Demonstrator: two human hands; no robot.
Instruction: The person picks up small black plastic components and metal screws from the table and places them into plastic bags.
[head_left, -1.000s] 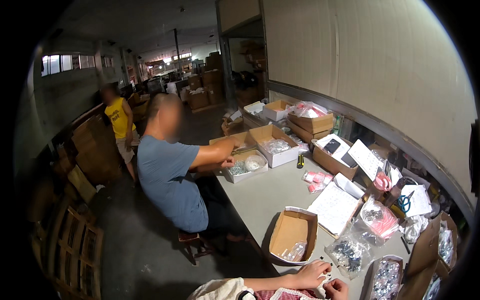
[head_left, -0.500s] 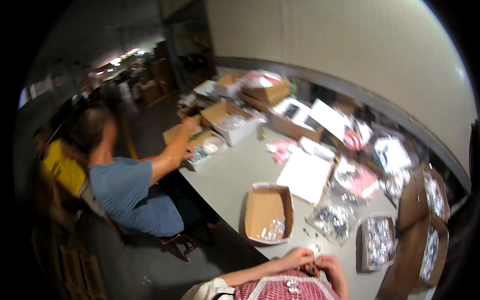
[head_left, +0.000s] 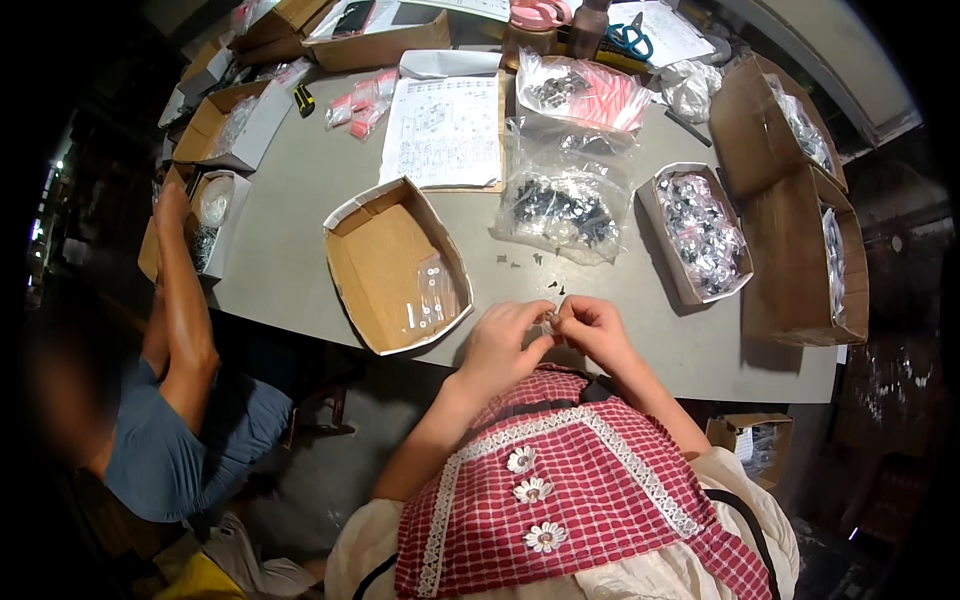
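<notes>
At the table's near edge my left hand (head_left: 507,338) and my right hand (head_left: 597,328) meet, fingers pinched together. Between their fingertips is what looks like a small clear plastic bag (head_left: 549,322), mostly hidden by the fingers. A few loose dark screws (head_left: 556,288) lie just beyond my hands. Farther off, a large clear bag (head_left: 565,215) lies full of dark small parts. To the left of my hands stands an open cardboard box (head_left: 385,255), with small clear bags (head_left: 432,295) holding white pieces in its near right corner.
A narrow box of small packets (head_left: 705,235) stands to the right, beside tall brown cartons (head_left: 800,260). Beyond are a printed drawing sheet (head_left: 442,130), pink packets (head_left: 360,103), a yellow cutter (head_left: 304,100) and blue scissors (head_left: 630,38). At left a co-worker's arm (head_left: 185,300) reaches into a box.
The view has swung down and to the left, so the table and my hands sit higher in the picture. My hands stay together, fingers pinched. The co-worker's arm still reaches into the box.
</notes>
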